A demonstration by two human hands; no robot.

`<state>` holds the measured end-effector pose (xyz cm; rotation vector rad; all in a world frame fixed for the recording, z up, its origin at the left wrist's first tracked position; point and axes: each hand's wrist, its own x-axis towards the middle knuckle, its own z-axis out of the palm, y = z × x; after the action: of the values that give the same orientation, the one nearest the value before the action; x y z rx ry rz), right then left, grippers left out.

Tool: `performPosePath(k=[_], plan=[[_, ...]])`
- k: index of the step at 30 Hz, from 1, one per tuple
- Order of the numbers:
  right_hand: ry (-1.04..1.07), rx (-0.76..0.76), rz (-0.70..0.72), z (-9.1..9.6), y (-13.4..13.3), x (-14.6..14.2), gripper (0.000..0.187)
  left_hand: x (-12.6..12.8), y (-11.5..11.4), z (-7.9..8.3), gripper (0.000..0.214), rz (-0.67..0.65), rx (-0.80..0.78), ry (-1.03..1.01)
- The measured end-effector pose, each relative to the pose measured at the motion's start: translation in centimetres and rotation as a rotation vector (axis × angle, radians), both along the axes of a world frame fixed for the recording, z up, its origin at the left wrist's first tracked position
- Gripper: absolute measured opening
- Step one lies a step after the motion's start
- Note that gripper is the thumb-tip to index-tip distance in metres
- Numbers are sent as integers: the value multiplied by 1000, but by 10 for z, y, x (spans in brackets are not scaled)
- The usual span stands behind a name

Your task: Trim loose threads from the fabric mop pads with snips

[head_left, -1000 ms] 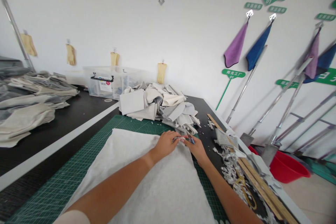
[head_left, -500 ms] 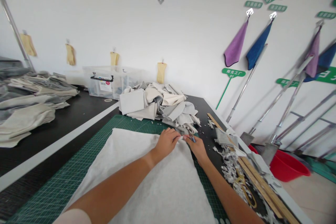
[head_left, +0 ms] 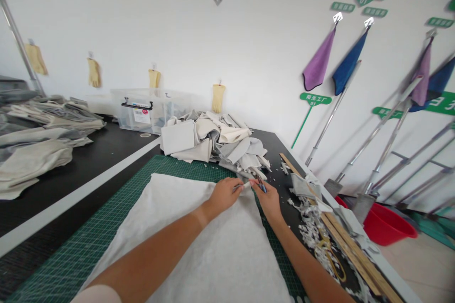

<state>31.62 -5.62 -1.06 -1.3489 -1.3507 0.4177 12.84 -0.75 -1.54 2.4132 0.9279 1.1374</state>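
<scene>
A large white cloth (head_left: 199,241) lies flat on a green cutting mat (head_left: 117,218). My left hand (head_left: 223,195) rests at the cloth's far right corner with its fingers pinched on a small white strip of the cloth's edge. Just to the right, my right hand (head_left: 268,199) is closed round a small pair of blue-handled snips (head_left: 260,186), whose tip points at the pinched strip. Both forearms stretch across the cloth toward that corner.
A heap of grey and cream fabric pieces (head_left: 213,144) sits behind the mat. Folded cloth stacks (head_left: 39,147) lie at left, near a clear plastic box (head_left: 142,111). Fabric scraps (head_left: 313,227), a wooden ruler (head_left: 341,232) and yellow scissors (head_left: 329,251) line the right edge. A red basin (head_left: 387,227) stands on the floor.
Both hands have lifted slightly at the cloth's far corner; the left now pinches a small white strip up, and the right has shifted a little right with the snips.
</scene>
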Motion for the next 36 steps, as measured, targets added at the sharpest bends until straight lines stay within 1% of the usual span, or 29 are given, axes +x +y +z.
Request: performPosePath(k=[5,9,11,14,18,24,27,30,32,34,36], plan=[[-19,-46,48,2,0,-2,44,-3,3,4,13,29,9,-89],[-95,-99,123,2,0,-5,42,-4,2,7,15,-9,-21,-141],[-116,-112,117,3,0,-6,40,-3,1,7,15,-29,-42,-160],[-135,-127,71,3,-1,-6,37,-2,0,6,14,-51,-88,-176],[-153,-118,34,2,-2,-3,33,-2,0,6,17,-106,-146,-141],[-62,-125,45,-1,1,-2,39,-3,0,9,31,-121,-168,-145],[37,-135,39,-3,1,-4,44,-3,1,7,28,-113,-154,-152],[154,-198,72,-4,0,-6,52,-3,1,5,25,-90,-128,-143],[191,-222,90,-5,0,-7,56,-3,1,4,24,-78,-118,-141],[208,-206,68,-6,1,-7,59,-2,1,4,23,-73,-116,-154],[200,-178,52,-7,3,-6,57,-2,0,5,24,-83,-123,-172]])
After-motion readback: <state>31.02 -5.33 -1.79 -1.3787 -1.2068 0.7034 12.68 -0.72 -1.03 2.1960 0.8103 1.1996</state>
